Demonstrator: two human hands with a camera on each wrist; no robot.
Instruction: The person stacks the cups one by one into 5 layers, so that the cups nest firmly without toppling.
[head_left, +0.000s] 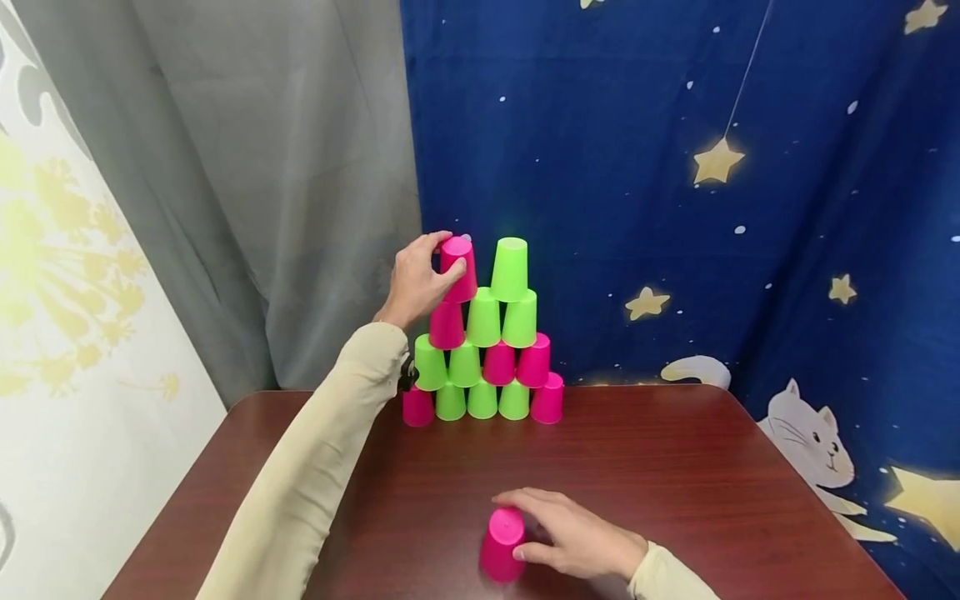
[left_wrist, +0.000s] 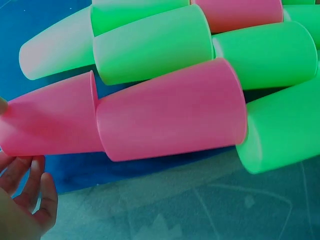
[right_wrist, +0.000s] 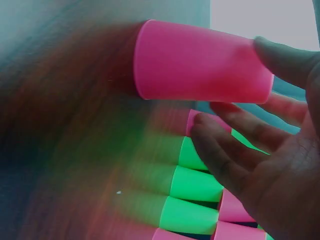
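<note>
At the upper left of a stacked cup pyramid, my left hand [head_left: 420, 279] pinches an upside-down pink cup [head_left: 459, 268] between thumb and fingers. That cup's rim meets the base of the pink cup [left_wrist: 172, 112] below it in the left wrist view. A green cup [head_left: 511, 269] stands to its right on the same level. Near the front of the table, my right hand [head_left: 573, 533] holds another upside-down pink cup [head_left: 502, 546], its thumb on one side and fingers on the other. In the right wrist view this cup [right_wrist: 200, 65] is gripped near its base end.
Lower rows of the pyramid mix pink and green cups, with a pink cup [head_left: 547, 398] at the bottom right. They stand near the back edge of the brown table [head_left: 637, 467]. Behind hang a grey curtain [head_left: 300, 167] and a blue star-patterned curtain [head_left: 600, 167].
</note>
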